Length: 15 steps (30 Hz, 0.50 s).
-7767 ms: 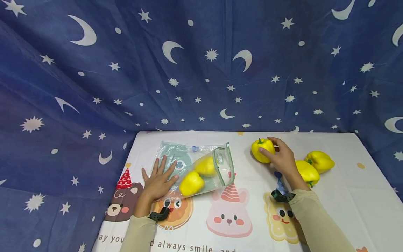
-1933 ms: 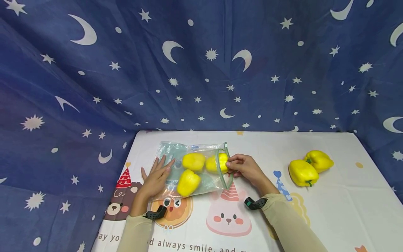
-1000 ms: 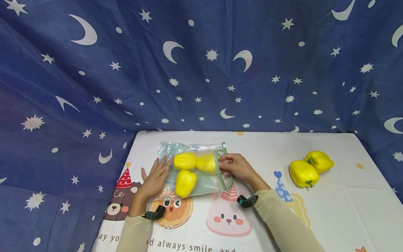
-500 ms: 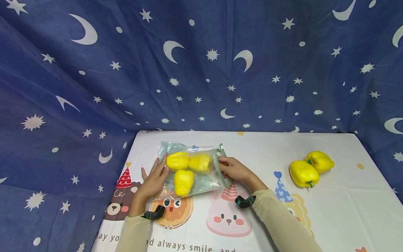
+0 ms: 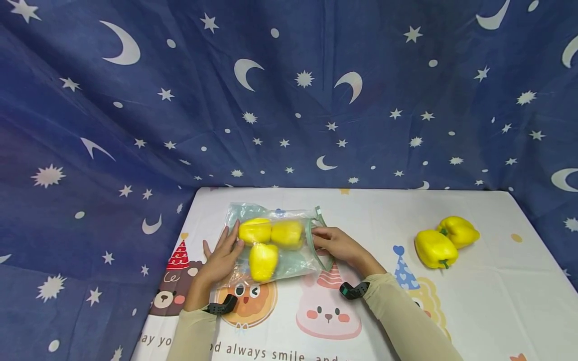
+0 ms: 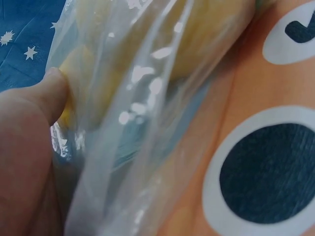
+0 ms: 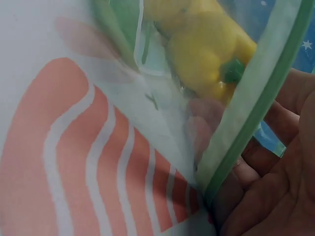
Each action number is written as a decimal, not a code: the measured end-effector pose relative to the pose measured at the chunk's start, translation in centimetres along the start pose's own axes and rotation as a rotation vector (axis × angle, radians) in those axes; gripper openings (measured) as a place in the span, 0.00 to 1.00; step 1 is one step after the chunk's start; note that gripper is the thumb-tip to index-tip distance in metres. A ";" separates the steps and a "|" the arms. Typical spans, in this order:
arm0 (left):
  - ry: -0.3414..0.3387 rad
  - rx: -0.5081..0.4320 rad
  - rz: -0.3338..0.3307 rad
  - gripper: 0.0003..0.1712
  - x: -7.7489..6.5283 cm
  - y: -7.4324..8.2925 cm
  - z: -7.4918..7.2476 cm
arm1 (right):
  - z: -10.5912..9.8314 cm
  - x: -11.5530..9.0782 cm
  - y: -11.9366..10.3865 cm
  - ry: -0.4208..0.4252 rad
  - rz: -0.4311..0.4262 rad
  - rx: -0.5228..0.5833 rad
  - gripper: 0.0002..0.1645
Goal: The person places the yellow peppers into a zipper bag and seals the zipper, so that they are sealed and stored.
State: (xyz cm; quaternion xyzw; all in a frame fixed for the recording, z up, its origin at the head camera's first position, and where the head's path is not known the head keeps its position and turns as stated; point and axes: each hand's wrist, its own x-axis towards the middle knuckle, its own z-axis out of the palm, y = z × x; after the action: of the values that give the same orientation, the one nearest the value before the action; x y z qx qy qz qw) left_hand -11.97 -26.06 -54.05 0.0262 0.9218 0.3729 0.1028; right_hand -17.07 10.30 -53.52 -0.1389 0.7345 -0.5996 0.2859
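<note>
In the head view a clear zip bag (image 5: 295,263) with green edging lies flat, its mouth facing right. Three yellow bell peppers are inside: one at the back left (image 5: 255,231), one closer to the mouth (image 5: 287,234), one in front (image 5: 263,262). My left hand (image 5: 221,258) rests on the bag's closed end, fingertips against the nearest pepper. My right hand (image 5: 336,243) reaches into the mouth. The right wrist view shows its relaxed fingers (image 7: 202,130) through the plastic, just below the green-stemmed pepper (image 7: 209,54); part of the hand is hidden behind the green edge (image 7: 256,118).
Two more yellow bell peppers, a front one (image 5: 435,249) and a rear one (image 5: 458,232), lie together on the right of the table. A white cartoon-print cloth (image 5: 379,321) covers the tabletop. Blue star-and-moon curtain (image 5: 289,100) hangs behind and at the left.
The right hand has carried a third pepper from the right into the bag and pushed it deeper; peppers inside have shifted left. Lately both hands are almost still, and the right fingers no longer grip the pepper.
</note>
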 end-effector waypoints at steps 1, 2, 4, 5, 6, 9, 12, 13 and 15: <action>0.002 0.003 0.007 0.40 0.0 0.0 0.0 | 0.0 -0.1 0.0 0.005 -0.005 0.008 0.26; 0.004 0.007 0.013 0.40 0.0 0.0 0.0 | 0.0 -0.2 0.0 0.008 -0.005 0.019 0.26; 0.009 0.015 0.025 0.40 0.1 0.0 0.0 | -0.1 -0.3 0.0 0.011 -0.012 0.035 0.25; 0.011 0.019 0.031 0.41 0.1 0.0 0.0 | -0.1 -0.4 0.1 0.010 -0.016 0.041 0.25; 0.012 0.022 0.037 0.41 0.1 0.0 0.0 | -0.2 -0.5 0.1 0.012 -0.016 0.047 0.24; 0.012 0.025 0.042 0.41 0.1 0.0 0.1 | -0.4 -0.8 0.1 0.020 -0.007 0.056 0.24; 0.007 0.030 0.038 0.41 0.1 0.1 0.0 | -0.8 -1.2 0.1 0.031 0.008 0.064 0.24; 0.006 0.031 0.035 0.41 0.1 0.1 0.0 | -0.9 -1.3 0.1 0.027 0.006 0.067 0.24; 0.005 0.037 0.031 0.41 0.1 0.1 0.0 | -1.3 -1.5 0.0 0.021 0.001 0.083 0.24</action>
State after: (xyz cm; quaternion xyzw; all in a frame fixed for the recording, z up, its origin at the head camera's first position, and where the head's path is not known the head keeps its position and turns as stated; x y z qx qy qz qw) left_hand -12.06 -25.95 -53.96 0.0416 0.9283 0.3574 0.0943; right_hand -16.58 12.14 -52.98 -0.1204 0.7119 -0.6309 0.2841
